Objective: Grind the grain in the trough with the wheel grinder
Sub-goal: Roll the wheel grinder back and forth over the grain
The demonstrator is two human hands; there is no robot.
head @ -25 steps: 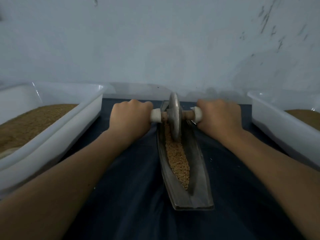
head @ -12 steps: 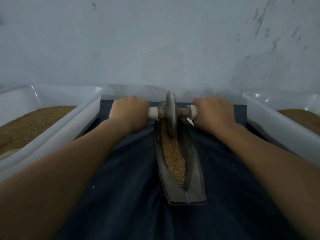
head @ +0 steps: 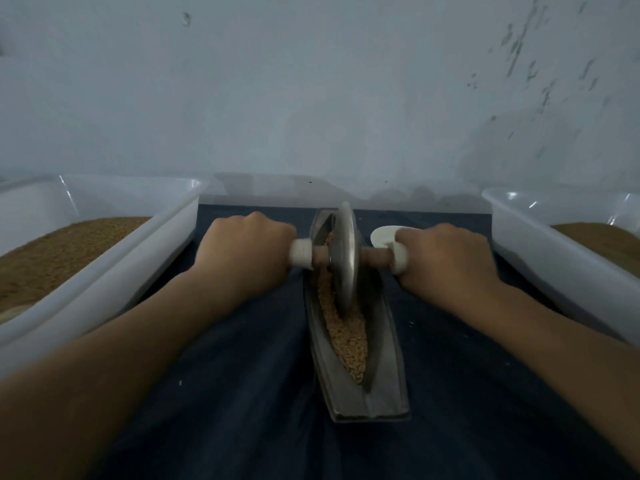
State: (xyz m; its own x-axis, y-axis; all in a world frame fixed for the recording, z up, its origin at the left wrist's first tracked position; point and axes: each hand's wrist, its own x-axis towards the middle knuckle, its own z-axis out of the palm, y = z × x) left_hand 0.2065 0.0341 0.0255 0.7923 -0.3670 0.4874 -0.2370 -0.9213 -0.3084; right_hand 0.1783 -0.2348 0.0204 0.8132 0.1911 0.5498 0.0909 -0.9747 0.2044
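Metal wheel grinder point(head: 344, 261) stands upright in the far half of the trough point(head: 388, 393), its rim down in the grain point(head: 349, 337). My left hand point(head: 242, 251) and my right hand point(head: 446, 261) each wrap curled fingers round a handle end, one on either side of the disc. Grain runs along the groove toward the near tip, and the trough's flat near end lies bare. On the dark blue cloth point(head: 242, 393) the left bin point(head: 114, 271) stands well apart from my left hand, while the right bin point(head: 554, 261) has its wall close beside my right hand
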